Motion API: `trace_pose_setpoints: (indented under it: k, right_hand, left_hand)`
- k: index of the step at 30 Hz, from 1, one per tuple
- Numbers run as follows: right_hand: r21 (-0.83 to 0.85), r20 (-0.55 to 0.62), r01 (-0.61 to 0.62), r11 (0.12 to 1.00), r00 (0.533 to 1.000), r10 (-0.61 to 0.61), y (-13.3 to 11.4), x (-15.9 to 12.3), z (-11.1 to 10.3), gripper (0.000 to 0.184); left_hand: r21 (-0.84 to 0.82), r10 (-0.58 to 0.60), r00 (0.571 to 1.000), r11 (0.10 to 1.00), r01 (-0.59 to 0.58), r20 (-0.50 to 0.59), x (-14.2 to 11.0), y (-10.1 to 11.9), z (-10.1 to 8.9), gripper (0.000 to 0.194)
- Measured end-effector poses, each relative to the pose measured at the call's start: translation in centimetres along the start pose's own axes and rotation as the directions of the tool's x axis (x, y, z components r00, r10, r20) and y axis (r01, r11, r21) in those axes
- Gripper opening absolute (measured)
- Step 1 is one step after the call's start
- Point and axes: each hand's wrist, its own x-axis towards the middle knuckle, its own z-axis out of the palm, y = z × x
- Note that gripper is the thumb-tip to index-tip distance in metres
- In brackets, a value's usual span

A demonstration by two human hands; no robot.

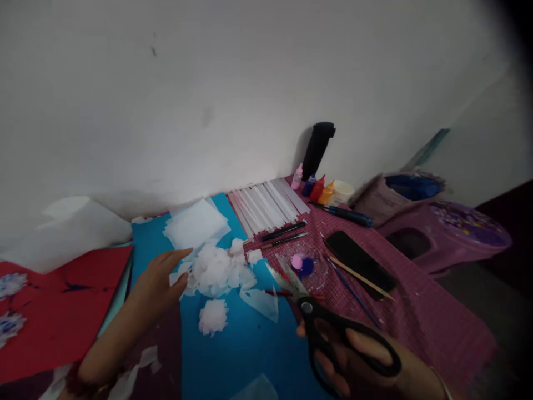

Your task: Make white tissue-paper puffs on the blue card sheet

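In my right hand [341, 355] is a pair of black-handled scissors [307, 306], its blades slightly apart and pointing toward the upper left. My left hand [162, 278] has its fingers spread at the left side of a heap of crumpled white tissue pieces [214, 269]; whether the fingertips touch the heap I cannot tell. Below the heap, a small stack of white tissue squares [213, 317] lies on the blue sheet [241, 350]. Behind it rests a larger stack of white tissue paper [197, 223]. A loose tissue scrap [261, 301] lies near the scissor tips.
White paper strips [268, 205] lie by the wall. Paint bottles [318, 189], a white cup [342, 192], a cutter knife [343, 213], a black phone-like slab [358, 264] and brushes [353, 291] are at right. A red sheet [70, 311] lies left. A pink stool [449, 236] stands beyond.
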Motion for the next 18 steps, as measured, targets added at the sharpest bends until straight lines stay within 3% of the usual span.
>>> trace_pose_setpoints:
  k: [3,6,9,11,13,15,18]
  right_hand:
    - [-0.041,-0.025,0.047,0.998,0.999,-0.048,0.9,0.4,0.1,0.065]
    - [-0.069,-0.036,0.136,0.988,0.990,-0.138,1.1,1.1,-0.1,0.059]
    - [-0.068,-0.021,0.150,0.986,0.988,-0.152,1.0,1.1,-0.1,0.056]
    - [-0.044,-0.005,0.128,0.991,0.992,-0.128,0.8,0.9,-0.2,0.056]
    - [-0.023,-0.005,0.105,0.994,0.994,-0.105,0.7,0.6,-0.2,0.056]
    - [-0.024,-0.001,0.097,0.995,0.995,-0.097,0.6,0.4,-0.3,0.054]
    - [-0.052,0.028,0.096,0.994,0.995,-0.095,0.7,0.4,-0.6,0.052]
  left_hand:
    - [-0.026,0.014,0.996,1.000,-0.011,0.088,0.0,3.9,0.7,0.023]
    - [0.129,0.007,0.987,0.991,-0.029,0.163,0.2,7.4,2.9,0.027]
    - [0.323,-0.019,0.982,0.946,-0.044,0.189,1.0,9.0,4.9,0.026]
    - [0.348,-0.041,0.976,0.937,-0.037,0.214,1.8,8.9,5.1,0.018]
    - [0.256,-0.060,0.968,0.967,-0.005,0.243,2.5,8.1,4.2,0.017]
    - [0.051,-0.090,0.955,0.996,0.079,0.284,2.8,7.2,2.3,0.017]
    - [-0.279,-0.141,0.914,0.925,0.258,0.381,2.3,6.1,-0.8,0.020]
